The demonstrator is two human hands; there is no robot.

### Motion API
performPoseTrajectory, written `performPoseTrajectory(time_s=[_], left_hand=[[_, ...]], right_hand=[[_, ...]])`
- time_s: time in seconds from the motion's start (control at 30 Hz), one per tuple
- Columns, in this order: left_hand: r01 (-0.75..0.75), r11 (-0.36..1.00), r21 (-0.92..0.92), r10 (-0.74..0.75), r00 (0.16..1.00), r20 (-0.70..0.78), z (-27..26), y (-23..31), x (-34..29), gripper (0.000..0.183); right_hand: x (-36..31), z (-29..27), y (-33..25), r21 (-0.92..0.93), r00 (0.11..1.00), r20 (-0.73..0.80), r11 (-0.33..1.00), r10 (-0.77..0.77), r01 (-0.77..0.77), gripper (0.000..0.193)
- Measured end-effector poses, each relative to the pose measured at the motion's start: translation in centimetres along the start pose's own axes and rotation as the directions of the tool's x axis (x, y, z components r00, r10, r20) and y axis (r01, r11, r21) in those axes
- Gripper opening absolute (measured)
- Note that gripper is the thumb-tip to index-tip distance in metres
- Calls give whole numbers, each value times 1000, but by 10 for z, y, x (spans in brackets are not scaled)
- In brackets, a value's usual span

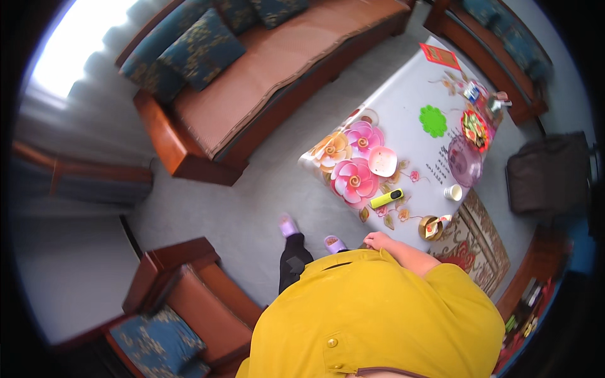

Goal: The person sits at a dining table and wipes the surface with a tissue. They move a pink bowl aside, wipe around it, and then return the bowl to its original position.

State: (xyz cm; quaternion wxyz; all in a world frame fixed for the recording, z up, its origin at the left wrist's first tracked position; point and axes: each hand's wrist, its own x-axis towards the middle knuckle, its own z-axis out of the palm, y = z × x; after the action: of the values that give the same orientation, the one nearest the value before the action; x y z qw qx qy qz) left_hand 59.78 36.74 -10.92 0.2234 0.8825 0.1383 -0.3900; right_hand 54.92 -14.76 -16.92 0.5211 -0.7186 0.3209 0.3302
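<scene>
My right hand (378,240) is held in front of my yellow shirt (378,309), by the near edge of a table with a flower-printed cover (403,126). Its fingers are curled closed, and whatever they might hold is hidden. Closest to it on the table are a yellow-green oblong object with a dark end (386,199) and a round brown container with tissue sticking out (430,229). A white paper cup (452,192) and a pale pink dish (382,161) stand farther off. My left hand is out of the picture.
On the table's far part lie a green scalloped mat (433,121), a purple translucent bowl (465,161), a red-rimmed snack plate (476,130) and a red card (440,57). Around it are a long wooden sofa (283,44), an armchair (208,309), a dark bag (547,176) and a patterned rug (482,242).
</scene>
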Motion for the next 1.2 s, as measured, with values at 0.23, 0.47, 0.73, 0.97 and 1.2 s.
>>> performPoseTrajectory(time_s=[0.23,0.47,0.73,0.97,1.2], left_hand=[[-124,986,110,114,989,92,-104,63,137,25],[-426,888,175,430,903,14,-234,215,334,21],[-623,776,95,604,779,168,-274,433,387,21],[-681,675,284,570,726,384,-275,486,385,24],[-561,713,420,352,805,477,-303,525,457,29]], right_hand=[[63,4,-69,-155,993,-75,982,92,-103,33],[87,27,-146,-45,976,-103,980,190,-195,30],[140,23,-175,-252,989,-118,961,88,-116,25],[160,-19,-230,176,948,-158,953,275,-247,27],[165,11,-234,190,933,-221,951,283,-244,27]])
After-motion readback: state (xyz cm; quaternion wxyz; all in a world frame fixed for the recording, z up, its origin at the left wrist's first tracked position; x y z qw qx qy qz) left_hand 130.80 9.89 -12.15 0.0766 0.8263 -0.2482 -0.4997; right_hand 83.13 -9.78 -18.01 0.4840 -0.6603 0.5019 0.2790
